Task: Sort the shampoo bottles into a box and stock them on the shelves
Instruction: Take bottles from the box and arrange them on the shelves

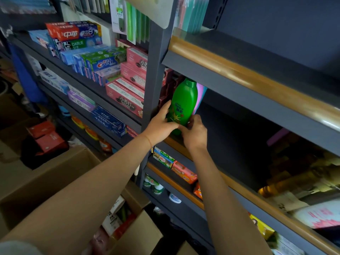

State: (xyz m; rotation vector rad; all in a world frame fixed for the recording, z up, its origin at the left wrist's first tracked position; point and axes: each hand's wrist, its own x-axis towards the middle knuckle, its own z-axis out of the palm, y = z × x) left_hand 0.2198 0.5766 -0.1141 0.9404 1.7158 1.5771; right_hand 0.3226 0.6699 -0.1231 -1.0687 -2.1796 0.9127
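Dark shelves (pixel 211 67) fill my view. My left hand (pixel 161 124) and right hand (pixel 195 133) both grip the green bottle (pixel 184 102), steadying it upright at the shelf's left end beside a pink bottle (pixel 199 94); the box (pixel 139 230) waits below.

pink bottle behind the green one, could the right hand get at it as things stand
Probably not directly: the tall green plastic shampoo bottle stands in front of the pink bottle, and the right hand is busy holding the green one.

Bare forearms, thin orange-red string bracelet (pixel 148 141) at the left wrist.
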